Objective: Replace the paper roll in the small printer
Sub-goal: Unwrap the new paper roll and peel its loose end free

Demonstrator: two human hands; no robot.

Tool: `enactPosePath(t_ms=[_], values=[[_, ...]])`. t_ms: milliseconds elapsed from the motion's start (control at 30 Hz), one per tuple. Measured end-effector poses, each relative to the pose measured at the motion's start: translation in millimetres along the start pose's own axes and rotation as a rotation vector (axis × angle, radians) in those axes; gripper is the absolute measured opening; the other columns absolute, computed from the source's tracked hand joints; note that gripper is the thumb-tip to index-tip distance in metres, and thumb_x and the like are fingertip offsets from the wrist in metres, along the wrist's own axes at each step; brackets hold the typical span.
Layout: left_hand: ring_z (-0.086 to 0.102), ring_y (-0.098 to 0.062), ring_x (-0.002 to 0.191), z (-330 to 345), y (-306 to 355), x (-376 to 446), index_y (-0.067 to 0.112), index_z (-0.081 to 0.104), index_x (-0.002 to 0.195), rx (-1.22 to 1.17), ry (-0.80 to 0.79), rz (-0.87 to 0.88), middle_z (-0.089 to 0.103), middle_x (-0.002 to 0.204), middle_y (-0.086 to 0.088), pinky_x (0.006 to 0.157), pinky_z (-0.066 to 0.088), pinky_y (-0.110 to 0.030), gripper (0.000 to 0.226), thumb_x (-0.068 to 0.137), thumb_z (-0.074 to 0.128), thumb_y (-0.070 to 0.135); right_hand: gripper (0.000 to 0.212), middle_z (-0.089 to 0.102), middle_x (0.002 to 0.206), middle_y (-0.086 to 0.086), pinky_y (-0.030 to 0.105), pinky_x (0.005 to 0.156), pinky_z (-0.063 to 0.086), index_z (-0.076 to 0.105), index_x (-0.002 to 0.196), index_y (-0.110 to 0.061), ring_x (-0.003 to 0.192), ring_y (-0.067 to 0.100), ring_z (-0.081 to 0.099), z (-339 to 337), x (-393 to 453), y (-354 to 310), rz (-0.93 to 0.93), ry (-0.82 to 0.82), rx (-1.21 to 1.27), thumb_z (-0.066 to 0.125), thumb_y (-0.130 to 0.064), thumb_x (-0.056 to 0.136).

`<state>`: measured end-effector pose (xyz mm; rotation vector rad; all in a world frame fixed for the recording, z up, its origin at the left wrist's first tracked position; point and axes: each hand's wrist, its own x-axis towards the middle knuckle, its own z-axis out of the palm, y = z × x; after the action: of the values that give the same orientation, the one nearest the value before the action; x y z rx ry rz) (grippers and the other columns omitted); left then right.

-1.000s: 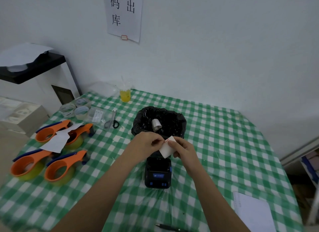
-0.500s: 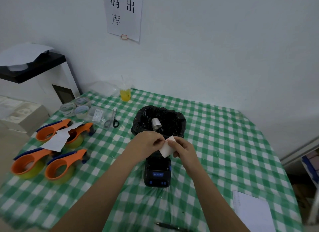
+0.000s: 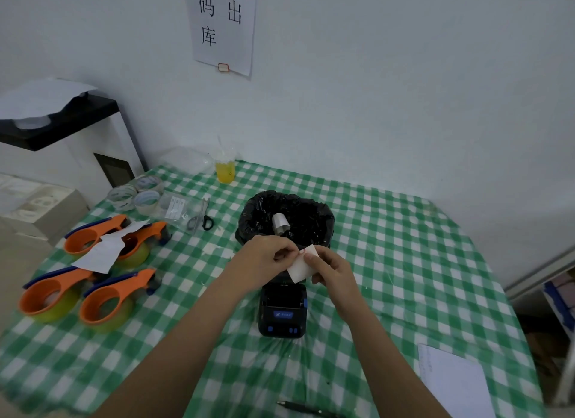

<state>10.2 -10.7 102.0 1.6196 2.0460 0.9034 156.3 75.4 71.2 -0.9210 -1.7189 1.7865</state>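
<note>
A small black printer (image 3: 282, 312) with blue buttons sits on the green checked tablecloth (image 3: 404, 262) in front of me. Just above its far end I hold a small white paper roll (image 3: 301, 266). My right hand (image 3: 331, 270) grips the roll from the right. My left hand (image 3: 264, 257) pinches its upper left edge, where a small red mark shows. Behind my hands stands a bin lined with a black bag (image 3: 284, 220), with an empty paper core (image 3: 280, 224) lying inside it.
Several orange tape dispensers (image 3: 93, 280) and a white paper scrap (image 3: 102, 252) lie at the left. Tape rolls (image 3: 137, 193), scissors (image 3: 202, 220) and a yellow drink cup (image 3: 225, 170) sit further back. A white sheet (image 3: 451, 380) and a pen (image 3: 305, 408) lie near the front edge.
Both hands stay together on the paper roll above the printer; only slight finger movement at the roll's edge.
</note>
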Motion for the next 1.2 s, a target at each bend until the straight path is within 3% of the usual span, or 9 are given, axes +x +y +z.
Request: enactPosePath(t_ms=[133, 300, 567, 833, 1067, 1200], values=[[0.063, -0.015, 0.081, 0.4, 2.9, 0.8, 0.016, 0.068, 0.098, 0.080, -0.001, 0.034, 0.071, 0.090, -0.001, 0.076, 0.054, -0.037, 0.019, 0.090, 0.055, 0.027, 0.020, 0.064, 0.083, -0.005, 0.013, 0.054, 0.045, 0.067, 0.105, -0.009, 0.061, -0.005, 0.056, 0.3, 0.3, 0.1, 0.005, 0.001, 0.013, 0.058, -0.017, 0.090], [0.061, -0.019, 0.076, 2.0, 3.3, 1.2, 0.015, 0.065, 0.085, 0.142, 0.013, 0.030, 0.068, 0.084, -0.002, 0.073, 0.053, -0.043, 0.011, 0.086, 0.057, 0.022, 0.017, 0.064, 0.082, -0.006, 0.019, 0.059, 0.044, 0.069, 0.102, -0.013, 0.064, -0.003, 0.055, 0.3, -1.1, 1.2, 0.004, -0.017, -0.012, 0.059, -0.019, 0.089], [0.066, -0.013, 0.077, 2.9, 5.8, -0.5, 0.017, 0.070, 0.090, -0.047, 0.047, -0.052, 0.072, 0.084, 0.001, 0.075, 0.056, -0.040, 0.015, 0.086, 0.059, 0.025, 0.016, 0.063, 0.078, -0.009, 0.012, 0.056, 0.046, 0.068, 0.101, -0.009, 0.064, -0.004, 0.057, -0.3, -4.1, -0.8, -0.036, -0.022, 0.005, 0.058, -0.015, 0.090], [0.063, -0.015, 0.079, 2.7, 9.9, 4.2, 0.019, 0.067, 0.091, 0.122, 0.052, -0.017, 0.070, 0.088, 0.001, 0.075, 0.054, -0.040, 0.014, 0.086, 0.057, 0.028, 0.017, 0.063, 0.083, -0.003, 0.013, 0.059, 0.049, 0.065, 0.103, -0.006, 0.067, -0.004, 0.059, 0.2, -4.7, -4.6, -0.055, -0.058, 0.018, 0.057, -0.015, 0.091], [0.065, -0.010, 0.080, 5.0, 4.2, 5.0, 0.020, 0.070, 0.087, -0.070, 0.085, -0.113, 0.071, 0.087, 0.003, 0.078, 0.057, -0.036, 0.010, 0.083, 0.063, 0.026, 0.015, 0.062, 0.083, -0.003, 0.013, 0.061, 0.050, 0.064, 0.103, -0.011, 0.068, -0.003, 0.059, -1.7, -7.1, -4.8, -0.092, -0.078, -0.006, 0.058, -0.014, 0.090], [0.064, -0.003, 0.085, 4.9, 4.2, 5.4, 0.026, 0.069, 0.088, -0.108, 0.027, -0.129, 0.069, 0.089, 0.011, 0.082, 0.056, -0.031, 0.011, 0.084, 0.061, 0.032, 0.014, 0.064, 0.080, -0.009, 0.013, 0.061, 0.049, 0.064, 0.102, -0.014, 0.068, -0.001, 0.058, -3.6, -7.0, -4.1, -0.120, -0.076, -0.045, 0.059, -0.017, 0.090]])
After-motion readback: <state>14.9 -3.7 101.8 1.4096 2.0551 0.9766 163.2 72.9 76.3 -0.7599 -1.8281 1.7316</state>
